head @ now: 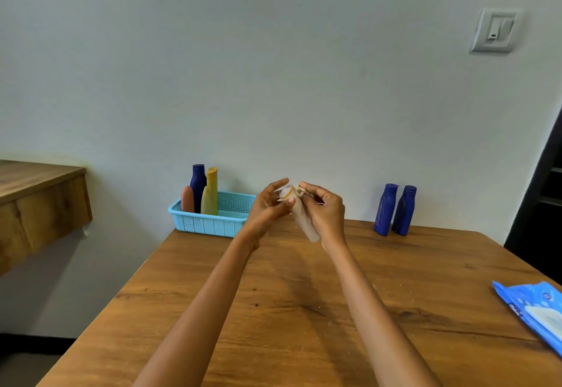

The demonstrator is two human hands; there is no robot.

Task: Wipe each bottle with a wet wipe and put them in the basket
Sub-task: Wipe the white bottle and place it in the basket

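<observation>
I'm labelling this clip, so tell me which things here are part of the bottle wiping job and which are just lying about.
Part of the job:
left hand and right hand, holding the pale bottle and wipe
blue basket with three bottles standing in it
two blue bottles waiting on the table
pack of wipes

Just lying about:
wall switch
wooden shelf
</observation>
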